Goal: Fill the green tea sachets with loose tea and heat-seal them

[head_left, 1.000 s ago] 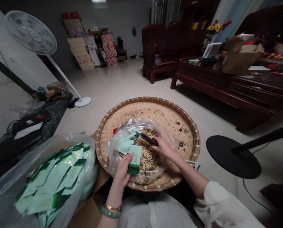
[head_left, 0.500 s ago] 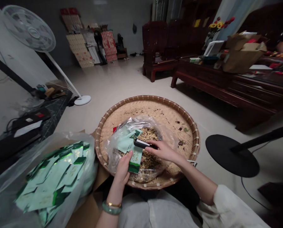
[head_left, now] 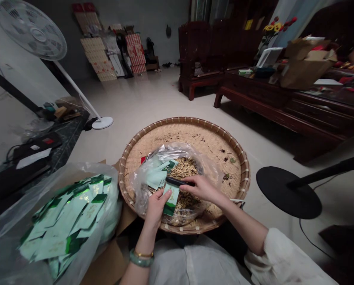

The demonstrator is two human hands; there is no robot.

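Observation:
My left hand [head_left: 156,206] pinches a mint-and-dark-green sachet [head_left: 171,196] by its left edge, thumb on top. In my right hand [head_left: 200,187] is a slim black stapler-shaped tool [head_left: 177,181], lying across the sachet's upper end. Whether it is clamped on the sachet I cannot make out. Both hands are over an opened clear plastic bag [head_left: 177,147] holding a loose yellow-brown dried mix [head_left: 184,168]. Several more pale green sachets [head_left: 156,176] lie on the mix at the left. A round woven bamboo tray [head_left: 224,138] bears the bag.
At the left, a plastic-lined cardboard box [head_left: 105,263] is full of green sachets [head_left: 58,225]. A white fan [head_left: 102,122] stands beyond it. The round black base [head_left: 288,192] of a stand is on the right floor. A dark wooden table [head_left: 269,95] stands at the back right.
The black tool has turned, so its white strip no longer shows and its dark side faces up. My left thumb has shifted slightly right over the sachet. The view has moved a little.

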